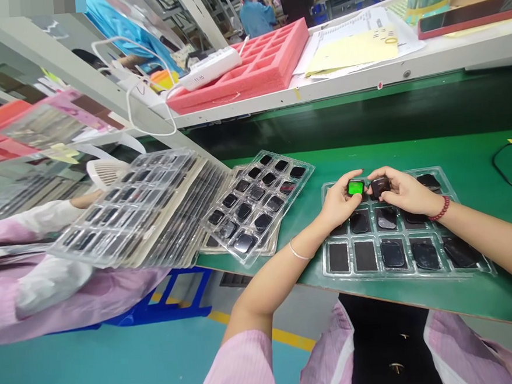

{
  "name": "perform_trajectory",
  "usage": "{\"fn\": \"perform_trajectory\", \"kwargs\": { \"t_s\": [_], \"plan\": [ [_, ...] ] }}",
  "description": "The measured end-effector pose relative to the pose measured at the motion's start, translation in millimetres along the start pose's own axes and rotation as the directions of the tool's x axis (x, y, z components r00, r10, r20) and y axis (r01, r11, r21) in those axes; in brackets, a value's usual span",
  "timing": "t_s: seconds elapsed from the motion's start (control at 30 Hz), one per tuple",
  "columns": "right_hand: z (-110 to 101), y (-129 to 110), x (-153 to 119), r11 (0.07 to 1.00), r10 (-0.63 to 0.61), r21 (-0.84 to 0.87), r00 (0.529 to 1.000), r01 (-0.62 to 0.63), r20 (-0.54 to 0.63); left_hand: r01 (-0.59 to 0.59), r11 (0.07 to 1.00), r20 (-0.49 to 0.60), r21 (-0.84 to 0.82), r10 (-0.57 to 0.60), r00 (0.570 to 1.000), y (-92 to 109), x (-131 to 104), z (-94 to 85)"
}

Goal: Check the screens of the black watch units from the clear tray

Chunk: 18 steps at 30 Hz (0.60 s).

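A green workbench [477,165] fills the right side of my remote view, below a white shelf [443,57]. At left, a co-worker's pink sleeve [1,303] lies near a slanted stack of clear trays [170,215]. On the bench, under both hands, I see a clear compartment tray [352,258] with dark, flat pieces in several of its pockets. Between it and the stack, a second tray [258,206] sits askew, loaded with rounded black squares. A pink foam block [249,90] with square cells rests on the shelf.

The left hand [338,204] pinches a green-faced square [356,189] between thumb and fingers, above the upper part of the compartment tray. Just beside it, the right hand [402,190] grips a dark square [380,187], also above that tray. A beaded red bracelet [441,209] circles the right wrist.
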State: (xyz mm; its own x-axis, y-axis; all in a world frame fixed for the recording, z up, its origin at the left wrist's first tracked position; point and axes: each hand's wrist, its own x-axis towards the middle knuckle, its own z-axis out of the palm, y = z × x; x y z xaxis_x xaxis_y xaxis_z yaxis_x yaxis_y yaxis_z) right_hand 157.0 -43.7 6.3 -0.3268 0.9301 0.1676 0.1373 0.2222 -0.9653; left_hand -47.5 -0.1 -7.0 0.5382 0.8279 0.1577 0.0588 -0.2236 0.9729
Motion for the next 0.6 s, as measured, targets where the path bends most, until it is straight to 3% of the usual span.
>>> {"fn": "perform_trajectory", "kwargs": {
  "t_s": [0.23,0.43,0.6],
  "plan": [
    [0.2,-2.9,0.4,0.999,0.023,0.03,1.0,-0.022,-0.016,0.026,0.998,-0.019,-0.059,-0.027,0.999,4.5,0.1,1.0],
    [-1.1,-3.7,1.3,0.992,0.119,-0.042,0.991,-0.121,-0.055,0.006,0.994,-0.026,-0.108,-0.008,1.0,2.2,1.0,-0.6],
    [0.0,-5.5,1.4,0.999,0.041,-0.013,0.998,-0.041,-0.04,0.001,0.997,-0.045,-0.077,-0.004,0.999,-0.6,1.7,0.5]
  ]
}}
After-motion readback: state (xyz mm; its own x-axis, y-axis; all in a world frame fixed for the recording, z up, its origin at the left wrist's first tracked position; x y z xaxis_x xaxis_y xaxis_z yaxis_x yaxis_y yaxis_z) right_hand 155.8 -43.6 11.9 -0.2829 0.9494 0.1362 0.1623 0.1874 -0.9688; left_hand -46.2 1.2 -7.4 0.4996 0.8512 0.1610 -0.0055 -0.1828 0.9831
